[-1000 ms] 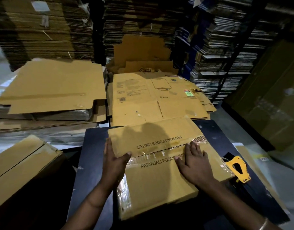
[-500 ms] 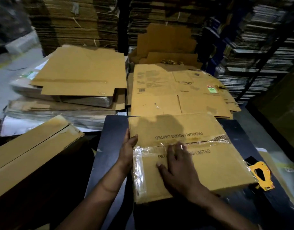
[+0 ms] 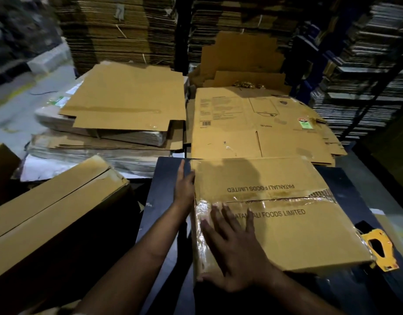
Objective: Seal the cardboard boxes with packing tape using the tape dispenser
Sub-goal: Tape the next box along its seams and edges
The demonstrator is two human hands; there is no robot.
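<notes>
Right hand: I have my right hand [image 3: 232, 253] flat on the near-left corner of the cardboard box [image 3: 287, 233], fingers straight and spread, pressing on the tape, gripping nothing.
Left hand: my left hand [image 3: 184, 185] lies with straight fingers against the box's left edge, steadying it, not curled round anything.
Tape: a clear strip of packing tape [image 3: 275, 200] runs along the centre seam between the two flaps and wraps glossily down the left end.
Box position: it lies on the dark table [image 3: 164, 201], just in front of the stack of flattened cartons [image 3: 259, 123].
Handling: I judge it light and stiff on the faces but soft at the flap seam; the taped patch looks slick, so I'd hold it by the bare side edges.
Dispenser: the yellow tape dispenser [image 3: 380, 248] sits at the box's right end, touching or just beside it; no hand is on it.
Change: half a second ago my right hand lay further up, near the seam; it has slid back to the near-left corner, and my left has moved up the edge.
</notes>
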